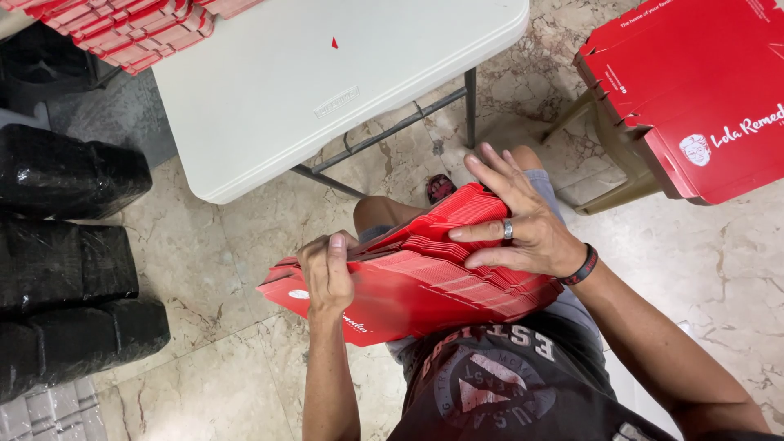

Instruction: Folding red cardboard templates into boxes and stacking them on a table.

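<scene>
A thick stack of flat red cardboard box blanks (425, 278) rests on my lap, tilted up on edge. My left hand (327, 273) grips the stack's near left edge, thumb on top. My right hand (523, 224), with a ring and a dark wristband, lies spread on the stack's upper right side, fingers pressing the fanned edges. My knees show behind the stack.
A white folding table (327, 82) stands ahead with more red blanks (131, 28) at its far left corner. Folded red boxes (694, 90) sit on a stool at right. Black wrapped bundles (65, 253) lie on the marble floor at left.
</scene>
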